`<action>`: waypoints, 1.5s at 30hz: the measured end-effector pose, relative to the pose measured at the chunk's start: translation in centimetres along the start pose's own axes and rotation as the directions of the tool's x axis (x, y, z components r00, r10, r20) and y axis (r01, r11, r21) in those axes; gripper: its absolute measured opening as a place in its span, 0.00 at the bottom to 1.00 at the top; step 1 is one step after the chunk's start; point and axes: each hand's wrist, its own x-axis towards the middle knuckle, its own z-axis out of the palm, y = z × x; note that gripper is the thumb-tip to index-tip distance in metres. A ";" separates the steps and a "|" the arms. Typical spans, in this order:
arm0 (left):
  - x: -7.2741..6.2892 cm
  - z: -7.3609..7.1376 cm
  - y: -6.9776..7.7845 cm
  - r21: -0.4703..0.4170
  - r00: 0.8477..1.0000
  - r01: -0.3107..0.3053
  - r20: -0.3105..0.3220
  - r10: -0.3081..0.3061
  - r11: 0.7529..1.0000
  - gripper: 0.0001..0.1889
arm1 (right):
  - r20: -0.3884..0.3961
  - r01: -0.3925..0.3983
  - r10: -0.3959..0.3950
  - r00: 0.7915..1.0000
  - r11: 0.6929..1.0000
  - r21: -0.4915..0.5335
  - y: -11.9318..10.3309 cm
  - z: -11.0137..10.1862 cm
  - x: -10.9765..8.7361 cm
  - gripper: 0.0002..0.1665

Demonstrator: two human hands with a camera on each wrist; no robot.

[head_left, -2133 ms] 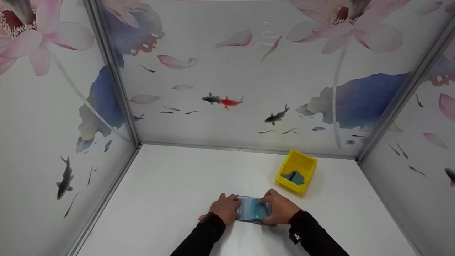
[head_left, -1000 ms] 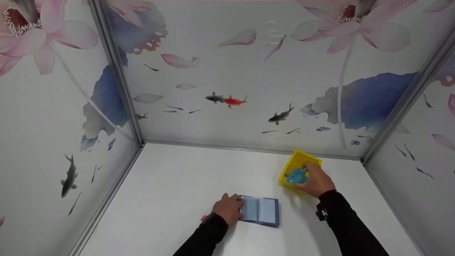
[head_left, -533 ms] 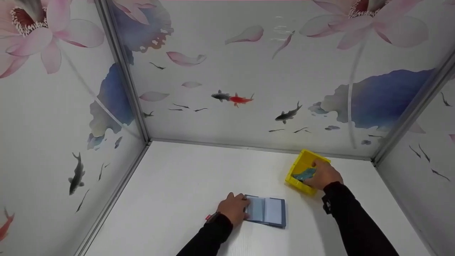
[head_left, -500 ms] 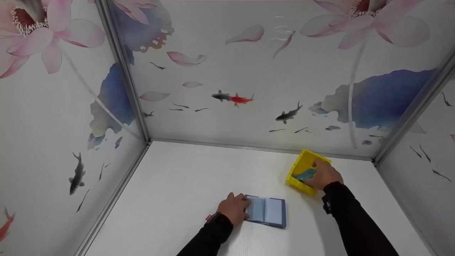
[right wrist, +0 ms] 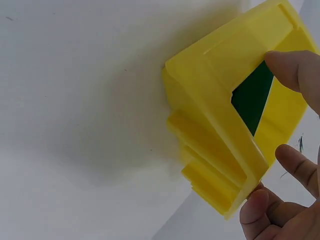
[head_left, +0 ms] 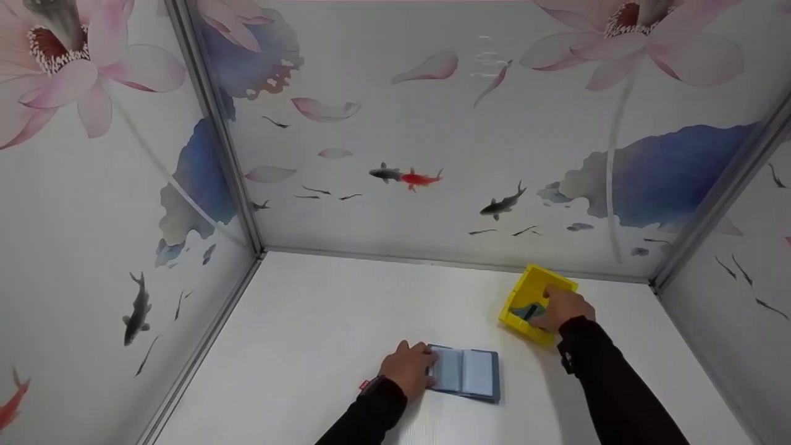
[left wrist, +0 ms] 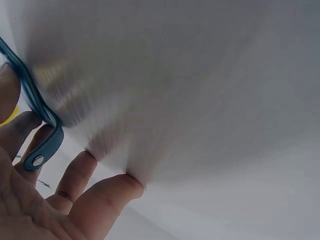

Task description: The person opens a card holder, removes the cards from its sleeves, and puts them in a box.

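Observation:
A blue card holder lies spread on the white table, pale sleeves showing. My left hand holds its left edge, two fingertips meeting the table. In the left wrist view its strap with a snap button hangs between my fingers. My right hand reaches over the right side of a yellow bin, fingers spread. Flat teal pieces lie inside. In the right wrist view, my thumb tip overlaps the edge of a dark green piece, and the other fingers stay near the outer rim.
The bin stands close to the back wall, which has fish and lotus prints. Side panels with metal corner strips enclose the table left and right.
My right hand moved from the card holder to the bin with a light blue piece, lowered it inside and let go. My left hand has stayed at the card holder.

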 end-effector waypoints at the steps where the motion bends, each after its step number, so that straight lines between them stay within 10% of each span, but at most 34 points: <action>1: 0.0 0.0 0.1 -0.002 1.000 0.001 0.002 -0.001 1.000 0.27 | -0.001 -0.005 0.005 1.000 1.000 -0.002 0.1 -0.1 0.0 0.50; 8: 0.4 0.1 0.3 -0.006 1.000 0.003 -0.004 -0.003 1.000 0.27 | -0.037 0.009 -0.009 0.999 1.000 -0.014 -0.2 -0.4 -0.7 0.48; 21: -0.5 -0.4 0.0 0.000 1.000 0.001 -0.006 -0.001 1.000 0.27 | -0.190 0.205 -0.192 0.963 0.977 0.054 -4.3 3.2 -2.4 0.15; 32: 0.6 1.1 -0.3 0.027 0.999 0.002 -0.033 -0.001 1.000 0.27 | -0.021 0.391 -0.395 0.919 0.900 0.194 -10.8 8.8 -7.8 0.22; 45: 0.5 1.0 -0.5 0.043 0.999 -0.023 -0.033 0.025 0.999 0.29 | 0.060 0.434 -0.453 0.889 0.879 0.198 -12.5 11.5 -8.3 0.32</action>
